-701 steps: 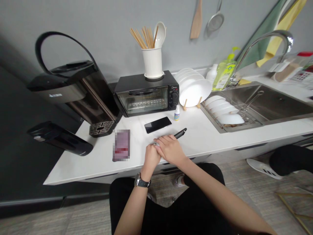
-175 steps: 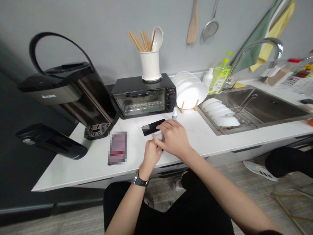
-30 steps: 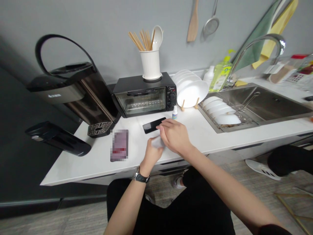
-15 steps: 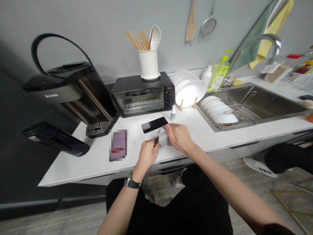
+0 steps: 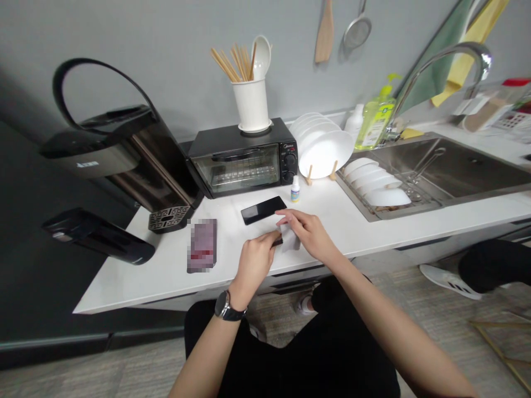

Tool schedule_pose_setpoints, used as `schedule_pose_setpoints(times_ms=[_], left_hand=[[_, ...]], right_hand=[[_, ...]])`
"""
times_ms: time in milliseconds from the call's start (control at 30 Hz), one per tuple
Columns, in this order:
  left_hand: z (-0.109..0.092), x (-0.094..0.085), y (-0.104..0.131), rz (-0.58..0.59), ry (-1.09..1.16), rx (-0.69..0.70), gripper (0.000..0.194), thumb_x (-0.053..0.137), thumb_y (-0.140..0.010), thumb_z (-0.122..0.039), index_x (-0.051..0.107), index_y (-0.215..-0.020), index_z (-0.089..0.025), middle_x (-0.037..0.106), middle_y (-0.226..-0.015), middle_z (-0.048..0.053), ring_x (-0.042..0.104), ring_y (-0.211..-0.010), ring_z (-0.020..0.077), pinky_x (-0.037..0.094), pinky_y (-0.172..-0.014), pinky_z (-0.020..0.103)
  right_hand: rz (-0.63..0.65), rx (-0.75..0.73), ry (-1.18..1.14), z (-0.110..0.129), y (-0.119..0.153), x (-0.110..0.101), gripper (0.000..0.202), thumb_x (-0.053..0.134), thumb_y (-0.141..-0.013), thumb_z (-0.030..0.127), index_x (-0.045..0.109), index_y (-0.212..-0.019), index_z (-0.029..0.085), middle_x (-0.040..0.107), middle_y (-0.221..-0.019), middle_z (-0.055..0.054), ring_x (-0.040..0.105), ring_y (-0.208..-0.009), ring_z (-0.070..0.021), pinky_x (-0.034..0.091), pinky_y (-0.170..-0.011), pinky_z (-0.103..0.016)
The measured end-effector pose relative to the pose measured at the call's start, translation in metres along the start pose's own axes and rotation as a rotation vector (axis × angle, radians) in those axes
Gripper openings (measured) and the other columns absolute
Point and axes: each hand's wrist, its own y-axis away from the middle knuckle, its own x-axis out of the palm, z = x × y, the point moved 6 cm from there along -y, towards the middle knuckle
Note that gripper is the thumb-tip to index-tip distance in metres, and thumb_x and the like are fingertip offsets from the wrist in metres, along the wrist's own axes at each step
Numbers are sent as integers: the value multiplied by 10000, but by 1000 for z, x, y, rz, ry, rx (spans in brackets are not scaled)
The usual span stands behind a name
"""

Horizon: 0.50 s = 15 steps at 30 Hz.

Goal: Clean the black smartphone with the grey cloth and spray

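My left hand (image 5: 253, 262) pinches a small dark pen-like object (image 5: 277, 240) just above the white counter (image 5: 136, 271). My right hand (image 5: 309, 235) holds a white wipe (image 5: 289, 240) wrapped against the dark object's end. A black phone (image 5: 263, 209) lies flat just beyond both hands. A small white dropper bottle (image 5: 295, 189) stands behind the phone, near the toaster oven. A watch sits on my left wrist.
A black toaster oven (image 5: 243, 160) carries a white utensil holder (image 5: 251, 104). A black water dispenser (image 5: 120, 155) stands left. White plates (image 5: 326, 152) lean in a rack; bowls (image 5: 379, 185) sit in the sink (image 5: 456, 171). A blurred card (image 5: 202, 252) lies on the counter. Another person's leg (image 5: 493, 268) is at right.
Over the last second my hands drew slightly apart; the dark object now shows between them, and my right hand has slid the white wipe toward its right end.
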Motion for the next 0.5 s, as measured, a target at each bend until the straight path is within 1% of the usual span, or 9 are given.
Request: schedule_pose_setpoints(times_ms=[67, 100, 167, 233, 300, 367, 433, 467, 500], left_hand=[[-7, 9, -3, 36, -78, 7, 468, 537, -908, 4, 671, -1295, -222, 765, -1255, 82, 758, -1061, 248, 591, -863, 328], [-10, 14, -4, 49, -114, 6, 480, 555, -915, 0, 654, -1327, -225, 735, -1329, 87, 743, -1123, 254, 597, -888, 341], [-17, 28, -4, 64, -176, -23, 474, 627, -918, -42, 633, -1365, -199, 684, -1411, 122, 709, -1214, 280, 606, -930, 373], [-20, 39, -3, 58, -211, -83, 471, 726, -912, -166, 628, -1372, -162, 651, -1438, 183, 686, -1254, 323, 613, -938, 405], [-19, 43, 1, 40, -203, -106, 564, 785, -889, -336, 610, -1393, -151, 591, -1492, 223, 643, -1315, 355, 611, -960, 428], [-12, 38, 5, 13, -153, -62, 682, 787, -871, -462, 564, -1447, -174, 517, -1568, 208, 538, -1432, 355, 559, -1072, 456], [8, 25, 9, -31, -108, -28, 746, 772, -872, -506, 509, -1503, -206, 465, -1619, 171, 398, -1536, 337, 404, -1233, 514], [22, 19, 11, -38, -99, -40, 777, 761, -881, -511, 465, -1537, -217, 425, -1646, 166, 355, -1558, 339, 319, -1275, 554], [37, 16, 14, -7, -79, -51, 822, 759, -886, -506, 408, -1575, -226, 391, -1665, 167, 337, -1566, 338, 282, -1288, 564]], right_hand=[[-16, 78, -76, -29, 4, 2, 388, 473, -1057, 451, 695, -1277, 221, 809, -1074, -40, 756, -950, -200, 560, -842, -305], [-39, 121, -72, -45, 7, 3, 369, 517, -1033, 446, 700, -1253, 212, 810, -1062, -45, 760, -913, -200, 568, -821, -307], [-113, 192, -18, -72, 11, 4, 321, 580, -989, 430, 725, -1140, 187, 808, -1028, -72, 766, -857, -212, 579, -796, -325], [-184, 222, 28, -87, 14, 3, 298, 593, -973, 419, 724, -1080, 174, 801, -1007, -97, 769, -854, -229, 583, -807, -353], [-238, 213, 51, -90, 18, -1, 302, 569, -987, 420, 712, -1102, 179, 787, -1064, -112, 762, -944, -243, 578, -867, -379], [-291, 150, 105, -83, 24, -9, 319, 517, -1021, 409, 699, -1166, 191, 750, -1198, -125, 720, -1106, -249, 550, -976, -405], [-306, 73, 217, -75, 34, -18, 341, 486, -1040, 390, 685, -1245, 204, 690, -1338, -131, 651, -1247, -255, 510, -1068, -431], [-283, 40, 286, -73, 39, -19, 356, 493, -1038, 388, 675, -1288, 212, 667, -1381, -130, 631, -1277, -261, 503, -1086, -442], [-235, 16, 348, -73, 44, -19, 371, 513, -1030, 388, 668, -1322, 221, 661, -1397, -125, 625, -1283, -268, 506, -1089, -452]])
